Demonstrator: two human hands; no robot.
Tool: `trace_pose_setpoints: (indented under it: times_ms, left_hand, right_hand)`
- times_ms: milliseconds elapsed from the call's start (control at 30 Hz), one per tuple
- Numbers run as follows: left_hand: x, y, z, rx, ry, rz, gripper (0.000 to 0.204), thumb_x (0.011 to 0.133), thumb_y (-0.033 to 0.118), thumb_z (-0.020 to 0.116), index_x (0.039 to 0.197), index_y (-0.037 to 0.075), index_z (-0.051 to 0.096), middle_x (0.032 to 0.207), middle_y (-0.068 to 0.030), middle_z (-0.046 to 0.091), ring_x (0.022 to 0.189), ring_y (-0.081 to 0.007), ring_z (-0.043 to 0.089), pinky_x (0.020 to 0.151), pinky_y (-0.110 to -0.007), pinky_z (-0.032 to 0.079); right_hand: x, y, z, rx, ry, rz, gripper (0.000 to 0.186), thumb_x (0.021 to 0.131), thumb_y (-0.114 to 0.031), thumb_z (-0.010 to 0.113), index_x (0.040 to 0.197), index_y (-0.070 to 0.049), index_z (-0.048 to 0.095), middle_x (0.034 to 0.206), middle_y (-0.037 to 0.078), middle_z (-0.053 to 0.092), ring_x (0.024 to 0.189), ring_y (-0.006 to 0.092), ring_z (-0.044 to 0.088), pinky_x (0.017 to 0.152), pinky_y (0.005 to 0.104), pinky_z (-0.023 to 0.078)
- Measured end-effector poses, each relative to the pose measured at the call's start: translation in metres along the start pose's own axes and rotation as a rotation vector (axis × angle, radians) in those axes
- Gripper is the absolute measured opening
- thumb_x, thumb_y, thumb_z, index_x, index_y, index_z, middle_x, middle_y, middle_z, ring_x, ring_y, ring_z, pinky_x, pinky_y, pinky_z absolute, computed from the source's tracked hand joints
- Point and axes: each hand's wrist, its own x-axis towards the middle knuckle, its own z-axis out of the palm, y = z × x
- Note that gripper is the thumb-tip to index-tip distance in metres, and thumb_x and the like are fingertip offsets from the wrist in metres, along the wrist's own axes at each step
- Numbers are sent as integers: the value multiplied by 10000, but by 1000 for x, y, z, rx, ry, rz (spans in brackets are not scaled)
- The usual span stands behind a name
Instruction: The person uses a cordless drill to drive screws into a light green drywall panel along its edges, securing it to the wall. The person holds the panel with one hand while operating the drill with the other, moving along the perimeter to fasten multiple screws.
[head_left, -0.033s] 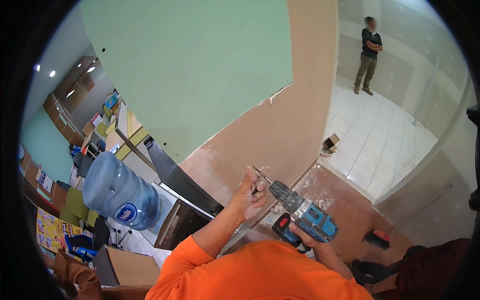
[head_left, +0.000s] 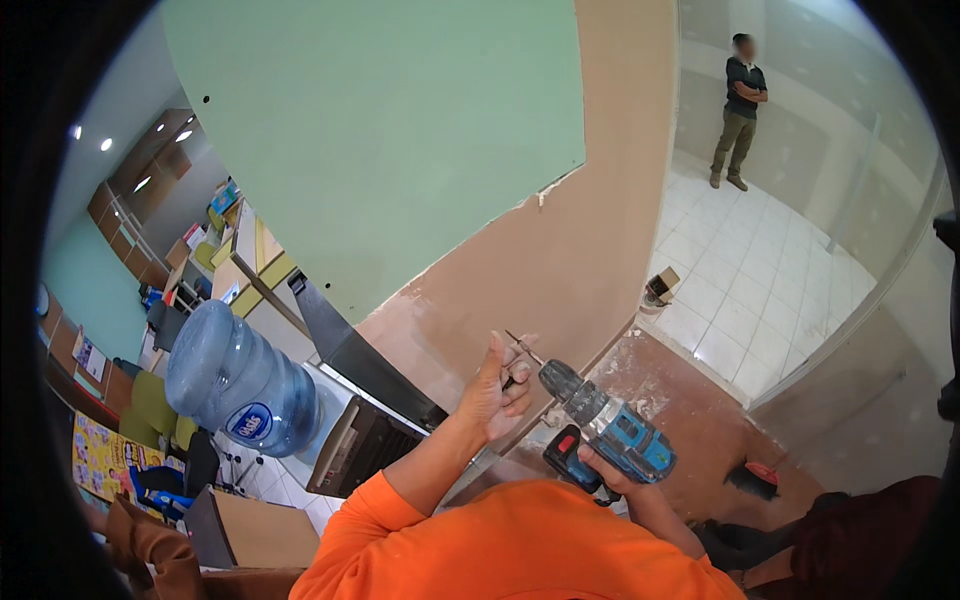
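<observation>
My right hand [head_left: 612, 470] grips a blue and black cordless drill [head_left: 625, 440] by its handle. The drill points up and to the left, with a thin bit [head_left: 524, 347] in its chuck. Beside the bit's tip is my left hand [head_left: 492, 395], dusty with white powder, its thumb raised and its fingers curled. Something small and dark shows between those fingers, too small to name. In front of both hands stands a wall [head_left: 520, 270] with a bare, brownish lower part. A light green panel [head_left: 400, 130] with a ragged lower edge covers its upper part.
A large blue water bottle [head_left: 245, 380] sits on a dispenser [head_left: 365, 450] at my left. White debris [head_left: 640, 375] litters the reddish floor, where a brush [head_left: 755, 477] lies. A person [head_left: 738, 110] stands beyond the opening; another person's dark sleeve [head_left: 870, 540] is close at the lower right.
</observation>
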Motion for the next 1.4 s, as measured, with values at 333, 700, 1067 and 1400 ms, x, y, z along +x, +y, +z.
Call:
trace_pose_setpoints:
  times_ms: [333,700,1067,1400]
  left_hand:
    - [1,-51,-4,-284,255,-13,246,1029,232,582,1248,126,548,694,50,472,497,-68,387,477,-226,328]
    - [-31,1,-41,-201,463,380,242,997,382,642,1001,143,607,658,55,452,525,-84,402,440,-237,314]
    - [-63,144,-121,566,715,1090,702,983,569,608,1283,-65,611,654,91,358,507,-11,303,447,-201,222]
    - [-51,202,-115,1346,593,1006,672,759,522,862,1121,-15,687,824,0,609,771,-118,562,713,-294,464]
  right_hand:
    - [6,25,-40,145,-35,-45,176,901,-143,741,1010,-36,655,793,33,651,735,144,618,661,300,485]
    - [48,24,-40,262,-46,-19,191,894,-157,774,1022,-50,680,839,29,680,777,157,641,730,327,523]
    - [99,1,9,195,132,-57,253,900,-69,721,1120,-18,607,837,84,658,744,182,648,685,324,535]
    - [146,1,42,92,217,29,176,929,-144,742,1036,-50,638,811,21,653,692,121,640,639,289,529]
